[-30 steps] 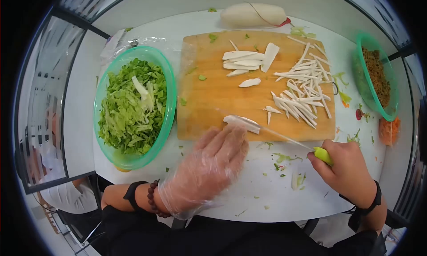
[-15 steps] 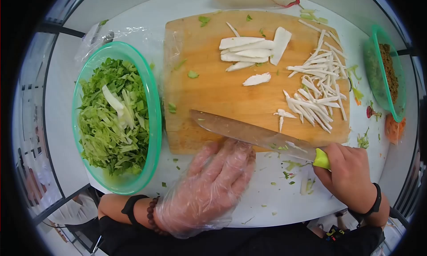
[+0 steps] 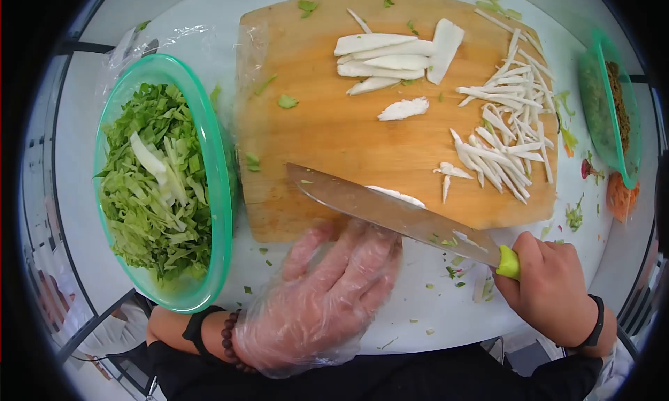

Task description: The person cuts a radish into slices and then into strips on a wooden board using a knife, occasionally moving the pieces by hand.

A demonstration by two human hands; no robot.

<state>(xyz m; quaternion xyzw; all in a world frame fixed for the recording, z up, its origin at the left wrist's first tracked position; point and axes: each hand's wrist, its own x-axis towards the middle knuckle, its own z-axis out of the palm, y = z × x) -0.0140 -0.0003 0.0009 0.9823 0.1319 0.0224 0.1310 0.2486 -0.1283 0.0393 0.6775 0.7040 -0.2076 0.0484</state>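
Observation:
My right hand (image 3: 545, 286) grips the lime-green handle of a large kitchen knife (image 3: 369, 204), its broad blade slanting across the near edge of the wooden cutting board (image 3: 306, 136). Just behind the blade, my left hand (image 3: 313, 303), in a clear plastic glove, has its fingers bent down at the board's edge. The blade hides most of what those fingertips press on. A thin white radish slice (image 3: 396, 194) shows along the blade's far side. Farther up the board lie flat white slices (image 3: 383, 56), a small offcut (image 3: 404, 109) and a pile of thin white strips (image 3: 505, 136).
A green bowl (image 3: 221, 192) of shredded lettuce (image 3: 157, 192) stands left of the board. At the right are another green container (image 3: 631, 150) with brown crumbly food and some orange shreds (image 3: 620, 196). Vegetable scraps dot the white table (image 3: 418, 324); crumpled clear plastic (image 3: 182, 44) lies upper left.
The view has shifted, so the board sits higher in the picture. A white slice now shows beyond the blade. Both hands keep nearly the same pose.

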